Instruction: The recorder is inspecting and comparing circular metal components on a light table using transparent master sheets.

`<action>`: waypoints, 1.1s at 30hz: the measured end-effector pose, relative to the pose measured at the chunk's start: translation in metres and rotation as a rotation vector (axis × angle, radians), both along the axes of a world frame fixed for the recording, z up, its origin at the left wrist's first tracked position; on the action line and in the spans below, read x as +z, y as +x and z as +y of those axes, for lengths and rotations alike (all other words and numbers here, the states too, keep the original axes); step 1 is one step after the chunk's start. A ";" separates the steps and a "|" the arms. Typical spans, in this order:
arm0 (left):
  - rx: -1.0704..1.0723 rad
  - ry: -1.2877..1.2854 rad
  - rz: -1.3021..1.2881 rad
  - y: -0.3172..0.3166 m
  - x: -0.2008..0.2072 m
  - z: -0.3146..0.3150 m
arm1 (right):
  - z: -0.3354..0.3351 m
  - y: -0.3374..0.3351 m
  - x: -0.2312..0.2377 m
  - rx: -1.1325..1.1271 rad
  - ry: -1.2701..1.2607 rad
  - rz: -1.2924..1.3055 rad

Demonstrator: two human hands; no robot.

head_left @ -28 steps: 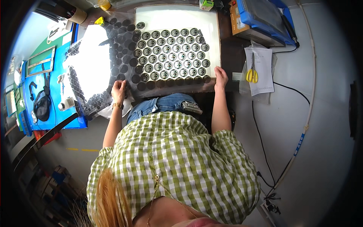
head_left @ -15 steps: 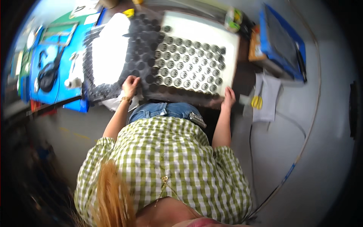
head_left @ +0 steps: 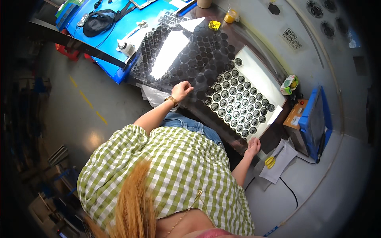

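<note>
A clear sheet (head_left: 222, 43) printed with rows of dark round shapes lies across the dark table. Its right part covers a bright white panel (head_left: 257, 66), where the discs (head_left: 237, 104) show sharply against the light. My left hand (head_left: 182, 91), a gold-coloured band at its wrist, is at the sheet's near edge with fingers curled in a pinch; what lies between the fingertips is hidden. At the panel's near right corner is my right hand (head_left: 253, 147), its fingers stretched out and resting along the edge.
Yellow-handled scissors (head_left: 270, 162) lie on white paper at the right, below a cardboard box (head_left: 295, 119) and a blue-framed panel (head_left: 317, 119). A blue table at the far left bears a white bottle (head_left: 126, 47) and a black strapped item (head_left: 100, 22). Yellow tape (head_left: 214, 25) sits on the sheet.
The whole view has turned, so the table now slants down to the right. Both hands remain by the near edge, at about the same places on the sheet and panel.
</note>
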State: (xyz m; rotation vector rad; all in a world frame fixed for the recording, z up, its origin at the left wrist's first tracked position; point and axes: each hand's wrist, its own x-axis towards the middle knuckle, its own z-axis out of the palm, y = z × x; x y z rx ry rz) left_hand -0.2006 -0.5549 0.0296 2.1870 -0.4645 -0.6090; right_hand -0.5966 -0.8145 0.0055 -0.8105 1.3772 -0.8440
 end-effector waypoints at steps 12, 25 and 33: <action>-0.195 -0.216 -0.061 -0.009 0.038 -0.017 | 0.005 -0.006 0.025 0.140 0.038 0.080; -0.349 -0.336 -0.161 -0.026 0.077 -0.003 | 0.032 -0.010 0.023 0.393 0.392 0.027; -0.449 -0.277 -0.178 -0.027 0.109 0.017 | 0.032 -0.012 0.025 0.411 0.363 -0.034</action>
